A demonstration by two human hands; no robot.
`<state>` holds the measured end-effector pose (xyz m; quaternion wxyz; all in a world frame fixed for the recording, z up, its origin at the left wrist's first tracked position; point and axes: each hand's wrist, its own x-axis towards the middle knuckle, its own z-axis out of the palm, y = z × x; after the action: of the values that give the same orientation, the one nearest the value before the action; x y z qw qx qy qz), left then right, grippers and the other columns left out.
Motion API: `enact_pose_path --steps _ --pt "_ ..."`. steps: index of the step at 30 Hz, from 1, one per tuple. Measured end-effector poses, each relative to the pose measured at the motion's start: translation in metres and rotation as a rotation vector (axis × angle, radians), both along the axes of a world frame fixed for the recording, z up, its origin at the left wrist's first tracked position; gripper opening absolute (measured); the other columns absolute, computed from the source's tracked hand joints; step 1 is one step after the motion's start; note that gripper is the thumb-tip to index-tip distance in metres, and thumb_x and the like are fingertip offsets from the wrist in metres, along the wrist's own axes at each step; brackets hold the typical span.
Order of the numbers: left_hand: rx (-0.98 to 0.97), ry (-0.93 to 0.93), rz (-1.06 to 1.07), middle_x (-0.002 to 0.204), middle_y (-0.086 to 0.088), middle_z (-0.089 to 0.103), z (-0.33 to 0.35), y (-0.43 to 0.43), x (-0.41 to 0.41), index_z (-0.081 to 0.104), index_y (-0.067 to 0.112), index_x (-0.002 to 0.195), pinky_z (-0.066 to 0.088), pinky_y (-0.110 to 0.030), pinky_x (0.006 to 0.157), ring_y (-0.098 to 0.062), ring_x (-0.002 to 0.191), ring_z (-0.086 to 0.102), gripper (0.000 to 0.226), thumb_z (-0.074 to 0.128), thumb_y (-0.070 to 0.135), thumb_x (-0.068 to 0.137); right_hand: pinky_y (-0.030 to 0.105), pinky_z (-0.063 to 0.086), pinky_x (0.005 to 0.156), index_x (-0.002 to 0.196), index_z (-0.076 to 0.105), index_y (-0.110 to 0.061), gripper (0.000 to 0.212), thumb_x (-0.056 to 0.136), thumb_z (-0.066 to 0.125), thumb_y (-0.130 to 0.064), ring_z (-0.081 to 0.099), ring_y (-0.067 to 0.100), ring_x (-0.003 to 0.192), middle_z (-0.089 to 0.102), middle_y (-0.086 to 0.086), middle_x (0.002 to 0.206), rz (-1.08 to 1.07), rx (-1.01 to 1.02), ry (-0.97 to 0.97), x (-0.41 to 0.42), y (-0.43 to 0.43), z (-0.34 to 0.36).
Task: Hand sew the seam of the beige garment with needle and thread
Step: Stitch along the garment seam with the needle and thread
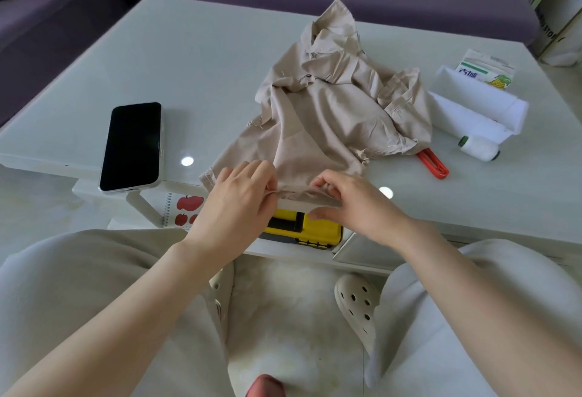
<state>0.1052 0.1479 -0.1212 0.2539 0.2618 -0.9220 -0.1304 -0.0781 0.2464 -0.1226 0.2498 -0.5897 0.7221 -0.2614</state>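
Pale worktop (204,66) carries the beige garment (324,113), seemingly soft and limp. My left hand (239,195) and right hand (349,204) pinch its near seam edge.

Item count, head view. 2 hands: left hand (239,198) and right hand (349,204), at 6 o'clock of the 1 table (195,59). Centre: 1 beige garment (327,113). At 9 o'clock: 1 smartphone (132,144). Toward 3 o'clock: 1 spool of white thread (480,148), 1 red-handled tool (433,163), 1 pineapple drink carton (486,72), 1 white folded sheet (472,107). Under the tabletop at 6 o'clock: 1 yellow case (315,231), 1 spiral notebook (184,207). 2 clogs: left clog (220,283), right clog (357,302)
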Motion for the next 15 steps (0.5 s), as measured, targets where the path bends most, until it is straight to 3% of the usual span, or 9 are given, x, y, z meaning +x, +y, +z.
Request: enact_pose_path --steps 3,7,13,15 --pt "0.015 0.024 -0.094 0.080 0.002 0.051 0.001 0.001 0.003 0.048 0.012 0.077 0.035 -0.031 0.072 -0.015 0.075 0.042 0.014 0.059 0.003 0.077 0.014 0.034 0.054 0.091 0.060 -0.013 0.017 0.082 0.073 -0.018 0.047 -0.003 0.057 0.049 -0.030 0.056 -0.038 -0.020 0.045 -0.003 0.001 -0.002" --pt "0.009 -0.071 -0.247 0.080 0.003 0.057 -0.003 0.004 0.007 0.048 0.015 0.068 0.039 -0.031 0.073 -0.019 0.074 0.051 0.006 0.049 0.009 0.069 0.023 0.028 0.051 0.082 0.059 -0.015 0.010 0.088 0.066 -0.020 0.035 0.010 0.050 0.036 -0.007 0.048 -0.052 -0.046 0.046 -0.003 0.003 0.001" --pt "0.042 -0.130 -0.278 0.073 0.007 0.060 -0.011 0.002 0.008 0.050 0.015 0.062 0.042 -0.033 0.079 -0.020 0.082 0.058 0.007 0.053 0.008 0.065 0.021 0.028 0.049 0.077 0.053 -0.014 0.015 0.089 0.058 -0.005 0.034 0.010 0.047 0.033 -0.008 0.050 -0.102 -0.051 0.085 -0.001 0.002 0.002" --pt "0.046 -0.144 -0.293 0.072 0.008 0.060 -0.012 0.002 0.008 0.049 0.015 0.062 0.043 -0.033 0.079 -0.018 0.082 0.057 0.005 0.048 0.012 0.065 0.031 0.036 0.054 0.074 0.052 -0.015 0.019 0.086 0.059 -0.003 0.033 0.011 0.049 0.035 -0.006 0.052 -0.118 -0.058 0.077 -0.002 0.002 0.001"
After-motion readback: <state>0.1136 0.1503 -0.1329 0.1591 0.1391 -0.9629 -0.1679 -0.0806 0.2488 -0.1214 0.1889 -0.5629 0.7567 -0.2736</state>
